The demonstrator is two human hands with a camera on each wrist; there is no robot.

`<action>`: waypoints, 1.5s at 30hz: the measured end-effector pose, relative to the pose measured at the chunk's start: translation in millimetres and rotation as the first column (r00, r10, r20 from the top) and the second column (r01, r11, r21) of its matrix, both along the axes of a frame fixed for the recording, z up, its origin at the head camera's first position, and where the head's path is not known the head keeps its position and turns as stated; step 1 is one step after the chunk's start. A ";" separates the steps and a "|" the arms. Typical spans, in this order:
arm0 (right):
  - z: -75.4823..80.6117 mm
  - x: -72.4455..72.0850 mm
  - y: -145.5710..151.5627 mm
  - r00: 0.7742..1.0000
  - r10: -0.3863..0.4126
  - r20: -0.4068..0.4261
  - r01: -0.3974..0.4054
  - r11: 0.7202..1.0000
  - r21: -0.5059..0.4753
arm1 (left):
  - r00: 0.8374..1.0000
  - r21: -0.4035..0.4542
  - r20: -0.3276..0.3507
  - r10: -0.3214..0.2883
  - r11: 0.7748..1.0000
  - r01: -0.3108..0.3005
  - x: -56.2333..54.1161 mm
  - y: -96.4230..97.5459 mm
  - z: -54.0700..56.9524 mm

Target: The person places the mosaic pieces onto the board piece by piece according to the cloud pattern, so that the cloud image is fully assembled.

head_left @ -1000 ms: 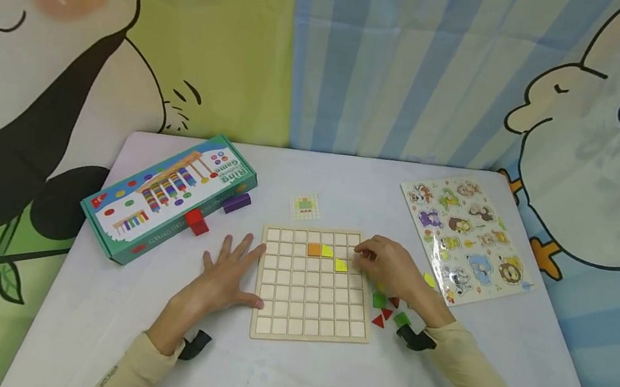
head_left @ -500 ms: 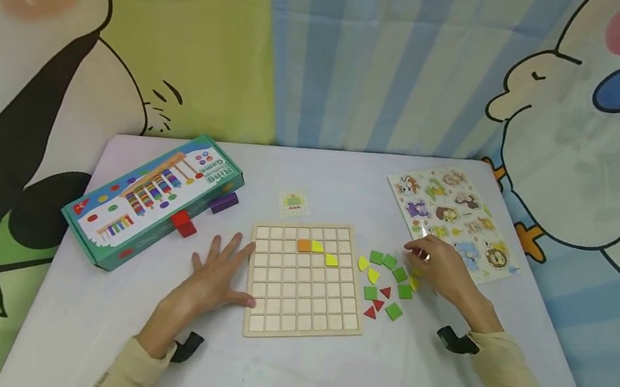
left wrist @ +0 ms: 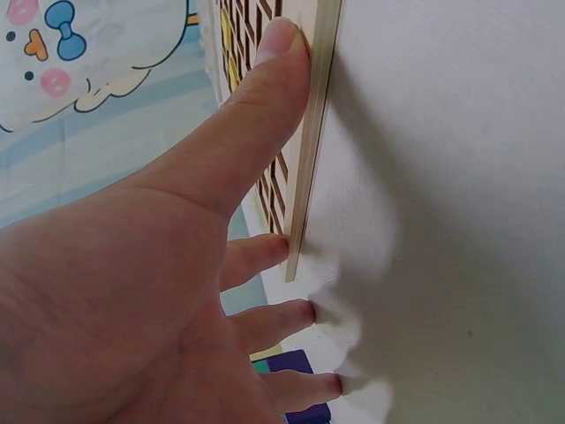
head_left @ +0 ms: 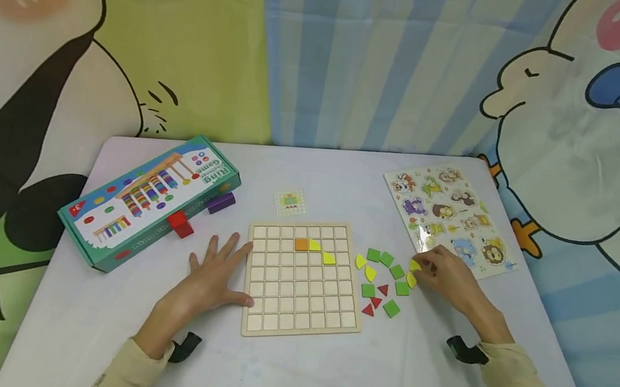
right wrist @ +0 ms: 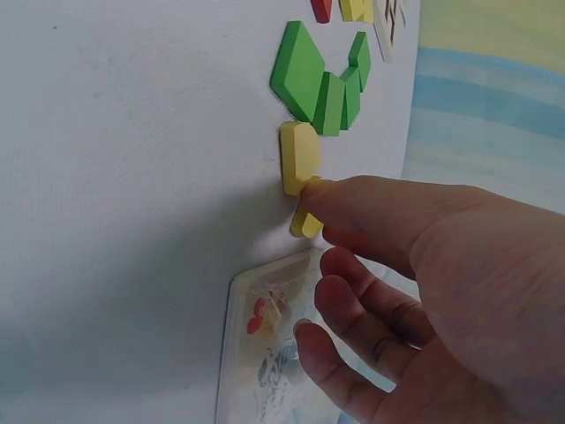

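My left hand (head_left: pixel 208 285) lies spread beside the wooden grid board (head_left: pixel 298 340). In the left wrist view its thumb (left wrist: pixel 278 49) rests on the board's edge, and other fingertips touch the board's side and the tabletop. One orange square (head_left: pixel 301 244) and two yellow tiles (head_left: pixel 328 259) sit in the board's cells. My right hand (head_left: pixel 444 275) is at the right end of the loose tiles. In the right wrist view its thumb and forefinger pinch a small yellow tile (right wrist: pixel 306 221), partly hidden by the thumb. Another yellow tile (right wrist: pixel 298 159) lies against it.
Green tiles (head_left: pixel 391 308), red triangles (head_left: pixel 368 309) and yellow tiles (head_left: pixel 361 261) lie right of the board. A pattern card (head_left: pixel 290 203) lies behind it. An animal sticker sheet (head_left: pixel 456 214) is back right. A green box (head_left: pixel 149 197) with red (head_left: pixel 181 224) and purple blocks (head_left: pixel 221 203) stands left.
My right hand has moved right from the board to the loose tiles, and its fingertips have come down on a yellow tile. My left hand stays at the board's left edge. The head view has shifted.
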State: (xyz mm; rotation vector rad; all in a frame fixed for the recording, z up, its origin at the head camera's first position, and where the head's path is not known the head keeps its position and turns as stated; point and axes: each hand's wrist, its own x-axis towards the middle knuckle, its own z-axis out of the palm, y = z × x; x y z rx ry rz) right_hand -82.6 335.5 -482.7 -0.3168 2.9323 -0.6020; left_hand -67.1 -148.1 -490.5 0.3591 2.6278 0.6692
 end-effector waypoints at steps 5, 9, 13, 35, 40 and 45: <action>-3.1 -5.7 -6.1 1.000 0.005 0.031 -0.004 1.000 -0.009 | 1.000 -0.005 0.005 0.018 1.000 -0.018 2.1 -3.6 0.4; -2.9 -10.6 -10.9 0.999 0.007 0.034 -0.007 1.000 -0.002 | 0.999 0.001 0.022 0.033 0.999 -0.033 4.2 -5.7 -0.6; -3.6 -11.9 -11.6 0.999 0.020 0.033 -0.019 1.000 -0.019 | 0.999 0.011 0.031 0.035 0.999 -0.035 4.6 -4.5 0.0; -16.6 2.2 -12.9 0.990 -0.132 0.050 0.131 0.991 0.020 | 1.000 -0.021 0.027 0.006 1.000 -0.006 7.6 -1.9 -9.6; -18.6 5.2 -15.0 0.994 -0.104 -0.044 0.106 0.993 0.052 | 1.000 -0.022 0.002 0.003 1.000 -0.003 5.4 -1.5 -8.9; -16.1 2.1 -15.0 0.990 -0.083 -0.110 0.092 0.993 0.079 | 1.000 -0.017 0.001 0.001 1.000 0.000 0.0 0.7 -3.8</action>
